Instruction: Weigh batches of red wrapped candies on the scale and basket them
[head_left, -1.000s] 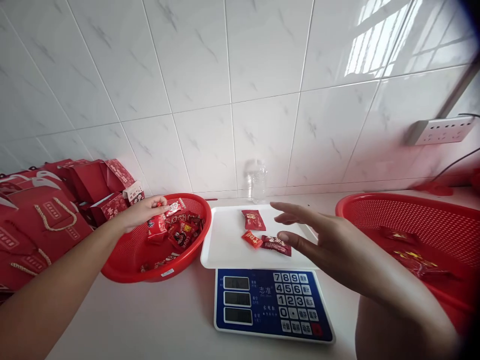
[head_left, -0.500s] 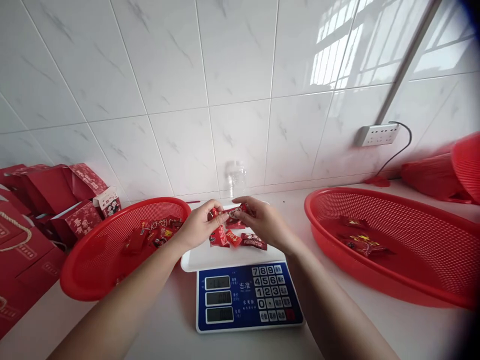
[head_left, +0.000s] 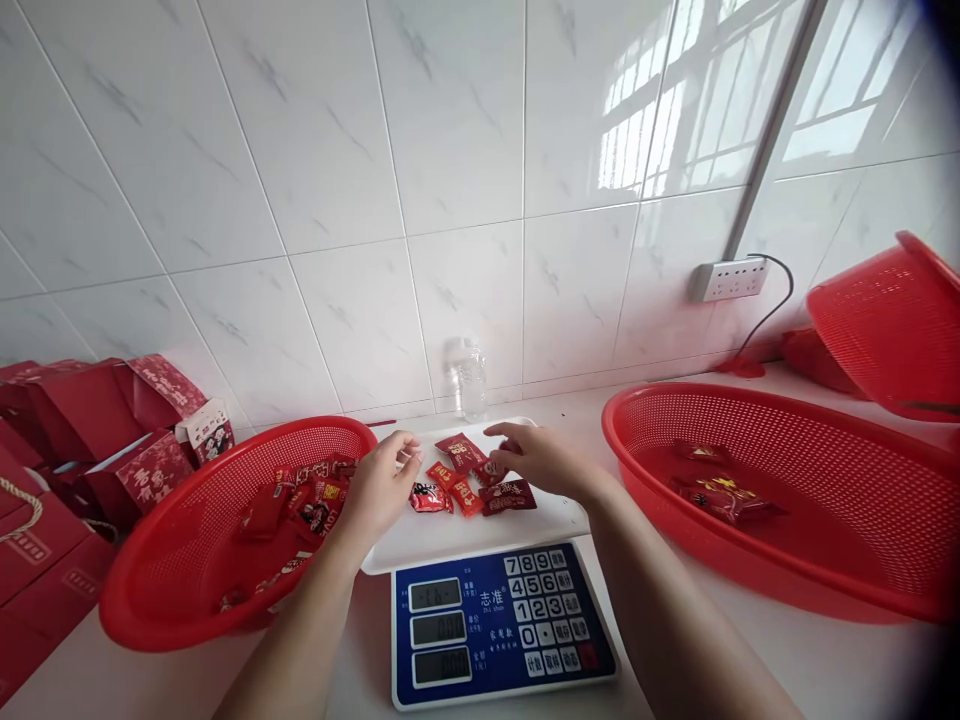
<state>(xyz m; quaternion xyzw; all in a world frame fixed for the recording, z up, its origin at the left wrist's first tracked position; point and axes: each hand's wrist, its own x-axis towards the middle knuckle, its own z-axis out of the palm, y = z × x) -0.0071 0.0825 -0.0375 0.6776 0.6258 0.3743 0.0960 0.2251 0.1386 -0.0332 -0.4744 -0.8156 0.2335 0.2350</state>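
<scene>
In the head view, the person's left hand (head_left: 382,490) is hovering over the left side of the white tray (head_left: 427,542), thumb and fingers standing slightly apart. The right hand (head_left: 540,460) is reaching over the other side, its fingers bending round a small red packet (head_left: 510,446); from here I can't tell whether they're gripping it. Wrapped sweets (head_left: 461,453) are lying clustered on the tray, between both hands, behind the blue scale panel (head_left: 491,605).

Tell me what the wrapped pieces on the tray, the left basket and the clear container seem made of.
Wrapped pieces: probably plastic film, glossy, creased and catching light. Left basket: likely moulded plastic, semi-gloss red, its wall perforated. Clear container: transparent, shiny; plastic or glass, I cannot tell.
</scene>
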